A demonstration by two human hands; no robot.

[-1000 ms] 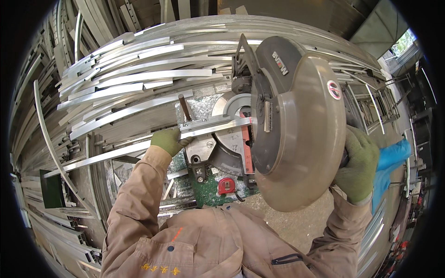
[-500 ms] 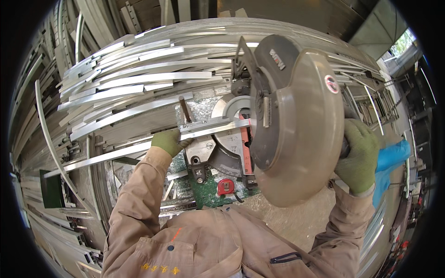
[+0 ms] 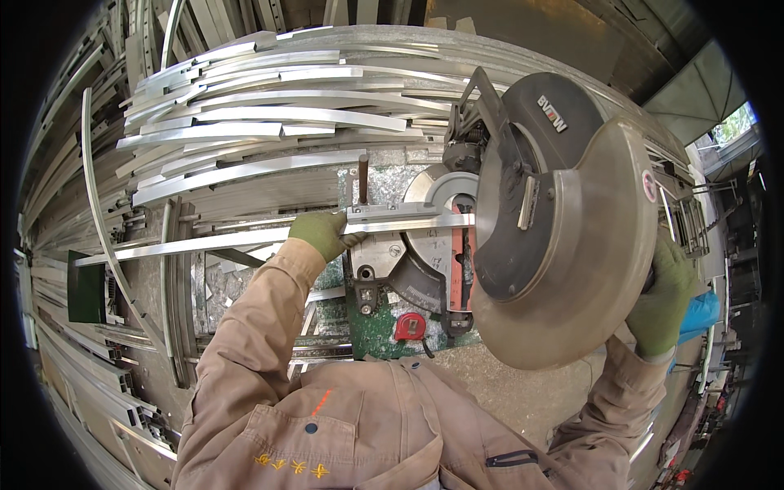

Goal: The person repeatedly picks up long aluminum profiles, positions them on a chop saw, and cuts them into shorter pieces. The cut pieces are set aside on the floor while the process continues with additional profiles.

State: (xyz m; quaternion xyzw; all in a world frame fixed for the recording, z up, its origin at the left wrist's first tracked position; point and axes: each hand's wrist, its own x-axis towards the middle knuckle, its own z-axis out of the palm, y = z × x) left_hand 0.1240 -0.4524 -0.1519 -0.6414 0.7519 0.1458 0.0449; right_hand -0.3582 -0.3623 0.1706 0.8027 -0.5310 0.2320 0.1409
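Observation:
My left hand, in a green glove, is closed around a long, silvery metal bar beside the fence of a mitre saw. The bar's right end lies across the saw's round table and reaches the red insert under the saw head. My right hand, gloved as well, is closed on the saw handle at the right of the head. The grip is largely hidden by the big, dusty blade guard. The blade's cutting edge does not show.
Many metal bars lie stacked behind the saw and to its left. A red tape measure sits on the green base near my body. A curved-looking long strip crosses the bar at left. Something blue is beyond my right hand.
The whole view has shifted, so the saw, bar and both hands appear farther right. Both hands keep their grips, and the bar still lies against the fence.

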